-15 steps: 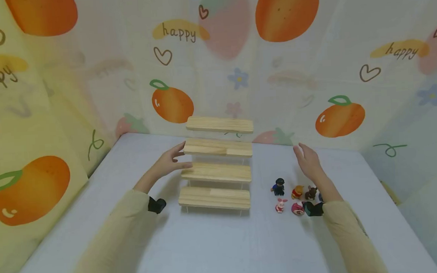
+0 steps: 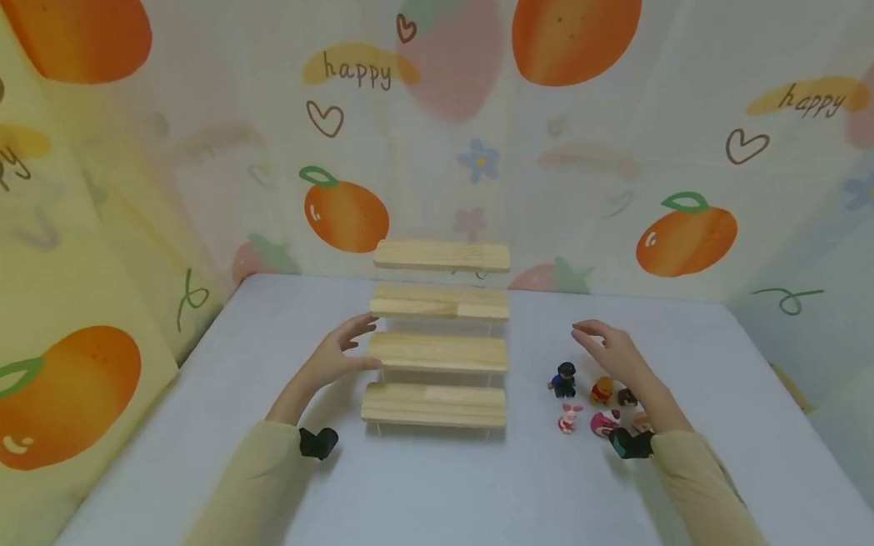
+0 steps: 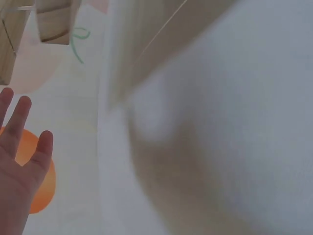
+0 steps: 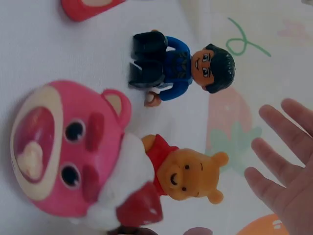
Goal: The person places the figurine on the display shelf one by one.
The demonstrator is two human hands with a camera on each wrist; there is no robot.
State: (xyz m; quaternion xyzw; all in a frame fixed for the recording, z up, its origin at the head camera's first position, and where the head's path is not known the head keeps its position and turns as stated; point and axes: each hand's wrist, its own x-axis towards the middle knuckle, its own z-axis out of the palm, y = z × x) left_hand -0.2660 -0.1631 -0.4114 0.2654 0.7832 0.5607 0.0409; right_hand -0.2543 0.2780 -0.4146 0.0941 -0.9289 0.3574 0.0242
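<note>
A four-tier stepped wooden shelf (image 2: pixel 442 354) stands mid-table on clear supports. At its left end is my left hand (image 2: pixel 330 361), thumb and fingers spread, fingertips right at the tier ends. In the left wrist view that hand (image 3: pixel 22 171) has its fingers apart with nothing in them. My right hand (image 2: pixel 613 354) hovers over a group of toy figures, fingers loosely bent and holding nothing. Beneath it are a black-haired figure in blue (image 4: pixel 178 66), a yellow bear in red (image 4: pixel 190 174), a pink bear head (image 4: pixel 68 147) and a pink piglet (image 2: pixel 568 418). My forearm partly hides a brown figure (image 2: pixel 626 397).
White cloth covers the table (image 2: pixel 436 507). A printed curtain (image 2: pixel 589 180) with oranges and hearts rises behind and at both sides. Black wrist cameras (image 2: pixel 318 443) sit on both wrists, the right one overlapping the figures in the head view.
My left hand has come slightly down along the shelf's left end. The right hand has moved a little left and nearer, its fingers now pointing more to the left. The head view has shifted slightly.
</note>
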